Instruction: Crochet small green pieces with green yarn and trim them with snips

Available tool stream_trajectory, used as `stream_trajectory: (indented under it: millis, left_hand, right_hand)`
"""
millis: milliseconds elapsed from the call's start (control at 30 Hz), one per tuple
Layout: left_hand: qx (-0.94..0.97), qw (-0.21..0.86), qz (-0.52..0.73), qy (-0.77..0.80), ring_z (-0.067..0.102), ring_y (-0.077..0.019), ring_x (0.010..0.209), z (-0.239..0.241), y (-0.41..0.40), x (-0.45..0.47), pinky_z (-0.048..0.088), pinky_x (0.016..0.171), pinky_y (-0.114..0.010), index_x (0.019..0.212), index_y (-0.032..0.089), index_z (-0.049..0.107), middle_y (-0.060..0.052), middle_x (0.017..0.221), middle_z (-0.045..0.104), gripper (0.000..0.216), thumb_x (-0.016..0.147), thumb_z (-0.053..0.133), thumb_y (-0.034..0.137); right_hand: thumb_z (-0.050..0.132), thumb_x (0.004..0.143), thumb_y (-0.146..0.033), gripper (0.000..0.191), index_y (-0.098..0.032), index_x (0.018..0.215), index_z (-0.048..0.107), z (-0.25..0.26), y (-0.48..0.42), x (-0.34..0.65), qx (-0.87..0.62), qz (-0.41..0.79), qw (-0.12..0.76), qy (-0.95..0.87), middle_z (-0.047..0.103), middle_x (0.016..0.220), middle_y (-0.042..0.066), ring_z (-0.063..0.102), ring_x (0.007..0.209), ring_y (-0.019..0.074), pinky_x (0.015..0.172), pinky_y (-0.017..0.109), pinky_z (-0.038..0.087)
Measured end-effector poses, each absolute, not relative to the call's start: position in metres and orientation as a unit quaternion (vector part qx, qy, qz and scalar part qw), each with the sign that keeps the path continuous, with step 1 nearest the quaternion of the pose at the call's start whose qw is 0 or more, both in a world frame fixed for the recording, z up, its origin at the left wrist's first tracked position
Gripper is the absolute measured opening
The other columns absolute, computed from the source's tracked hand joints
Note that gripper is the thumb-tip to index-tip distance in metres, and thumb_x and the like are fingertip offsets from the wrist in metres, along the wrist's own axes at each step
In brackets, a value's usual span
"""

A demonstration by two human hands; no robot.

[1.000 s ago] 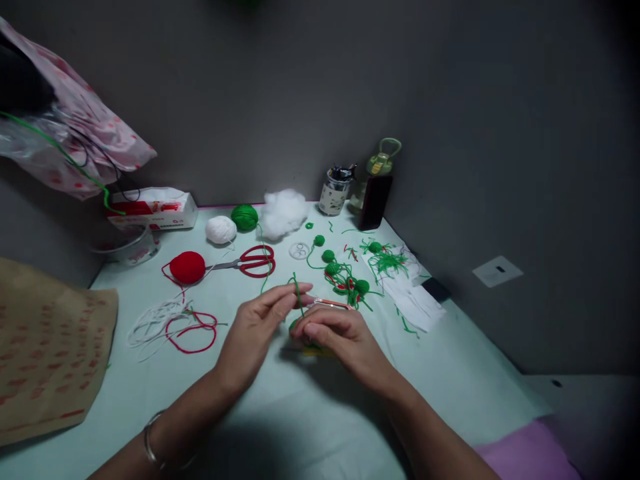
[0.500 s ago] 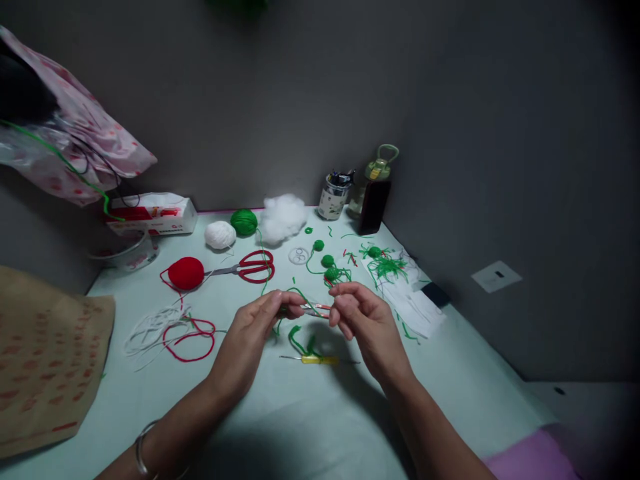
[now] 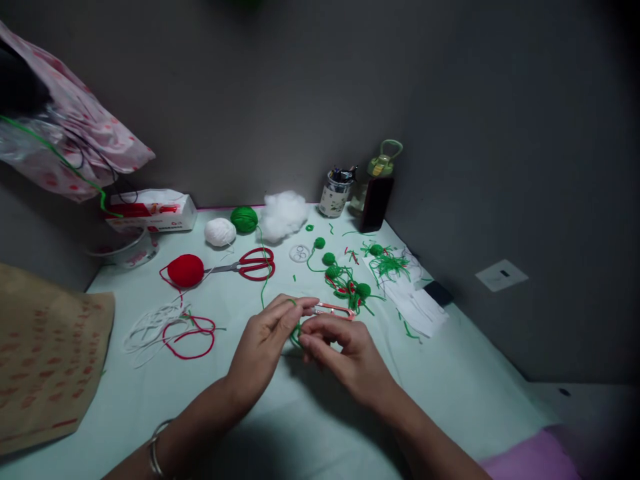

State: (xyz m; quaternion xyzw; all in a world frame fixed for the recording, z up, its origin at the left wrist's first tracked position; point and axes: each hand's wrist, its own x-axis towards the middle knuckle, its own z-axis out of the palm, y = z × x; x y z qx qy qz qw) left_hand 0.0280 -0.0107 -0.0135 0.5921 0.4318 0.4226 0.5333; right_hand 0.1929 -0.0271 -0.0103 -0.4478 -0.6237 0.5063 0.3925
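My left hand (image 3: 265, 337) is closed in a pinch on a strand of green yarn (image 3: 295, 335), left of the middle of the table. The yarn is looped between the two hands. My right hand (image 3: 347, 347) has its thumb and forefinger pressed together on the same green yarn, just right of the left fingertips. Small orange-handled thread snips (image 3: 337, 309) show just beyond the hands, with their tip by my left fingertips. I cannot tell whether they touch the hand or lie on the table.
Red-handled scissors (image 3: 256, 264) lie beside a red yarn ball (image 3: 186, 271). Behind are a white yarn ball (image 3: 220, 232), a green yarn ball (image 3: 244, 219) and white stuffing (image 3: 284, 217). Green crocheted pieces (image 3: 364, 290) and yarn scraps (image 3: 390, 267) lie at right, near a pen can (image 3: 335, 195).
My right hand has moved left and down to the left fingertips and pinches the green yarn. The snips, earlier between the hands, now show beyond them. The yellow-handled crochet hook is out of sight.
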Motion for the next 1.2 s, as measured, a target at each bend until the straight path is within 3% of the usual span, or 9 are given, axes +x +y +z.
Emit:
stream_trajectory:
  millis: [167, 200, 300, 400, 600, 1000, 1200]
  left_hand:
    - [0.541, 0.534, 0.443, 0.476, 0.063, -0.0210, 0.102, -0.011, -0.008, 0.026, 0.042, 0.093, -0.032, 0.082, 0.020, 0.072, -0.003, 0.096, 0.068, 0.030, 0.099, 0.054, 0.037]
    - [0.556, 0.516, 0.443, 0.479, 0.063, -0.0202, 0.096, -0.011, -0.009, 0.026, 0.043, 0.090, -0.032, 0.086, 0.020, 0.073, -0.003, 0.090, 0.067, 0.029, 0.099, 0.054, 0.036]
    - [0.637, 0.458, 0.425, 0.452, 0.057, -0.0179, 0.076, -0.014, -0.014, 0.028, 0.045, 0.080, -0.032, 0.122, 0.018, 0.069, 0.001, 0.074, 0.056, 0.032, 0.102, 0.047, 0.029]
    - [0.717, 0.408, 0.412, 0.387, 0.055, -0.0183, 0.076, -0.018, -0.019, 0.031, 0.046, 0.076, -0.032, 0.138, 0.016, 0.059, -0.002, 0.079, 0.057, 0.040, 0.103, 0.040, 0.022]
    - [0.767, 0.354, 0.427, 0.323, 0.051, -0.0172, 0.076, -0.021, -0.020, 0.033, 0.045, 0.075, -0.031, 0.147, 0.023, 0.049, -0.002, 0.085, 0.060, 0.046, 0.103, 0.039, 0.013]
    - [0.772, 0.376, 0.400, 0.322, 0.053, -0.0175, 0.076, -0.019, -0.019, 0.034, 0.047, 0.075, -0.034, 0.148, 0.021, 0.047, -0.003, 0.087, 0.063, 0.046, 0.104, 0.037, 0.015]
    - [0.768, 0.370, 0.406, 0.330, 0.053, -0.0177, 0.074, -0.020, -0.020, 0.035, 0.047, 0.073, -0.033, 0.146, 0.016, 0.050, -0.004, 0.084, 0.063, 0.044, 0.103, 0.038, 0.016]
  right_hand:
    - [0.065, 0.090, -0.027, 0.010, -0.020, 0.084, 0.067, -0.008, -0.026, 0.200, -0.464, 0.482, 0.446, -0.594, 0.065, 0.063, -0.002, 0.055, 0.052, 0.0099, 0.051, 0.022, 0.043]
    - [0.067, 0.089, -0.027, 0.012, -0.020, 0.080, 0.067, -0.006, -0.025, 0.202, -0.468, 0.471, 0.465, -0.585, 0.065, 0.064, -0.002, 0.055, 0.054, 0.0100, 0.053, 0.022, 0.044]
    - [0.071, 0.086, -0.022, 0.013, -0.020, 0.073, 0.071, 0.001, -0.024, 0.204, -0.465, 0.418, 0.503, -0.597, 0.063, 0.066, -0.002, 0.054, 0.061, 0.0103, 0.058, 0.022, 0.044]
    - [0.068, 0.088, -0.019, 0.013, -0.021, 0.076, 0.071, 0.002, -0.026, 0.202, -0.441, 0.407, 0.503, -0.622, 0.063, 0.067, -0.003, 0.053, 0.061, 0.0096, 0.059, 0.022, 0.043]
    - [0.058, 0.096, -0.016, 0.012, -0.021, 0.093, 0.069, 0.001, -0.030, 0.199, -0.425, 0.347, 0.482, -0.683, 0.066, 0.081, -0.001, 0.058, 0.072, 0.0107, 0.068, 0.024, 0.046]
    - [0.061, 0.094, -0.013, 0.017, -0.021, 0.080, 0.066, 0.002, -0.030, 0.200, -0.431, 0.311, 0.489, -0.691, 0.067, 0.071, -0.003, 0.057, 0.063, 0.0106, 0.061, 0.024, 0.046]
    - [0.059, 0.095, -0.012, 0.016, -0.021, 0.083, 0.066, 0.003, -0.032, 0.200, -0.436, 0.292, 0.488, -0.698, 0.066, 0.073, -0.002, 0.058, 0.066, 0.0111, 0.064, 0.025, 0.047]
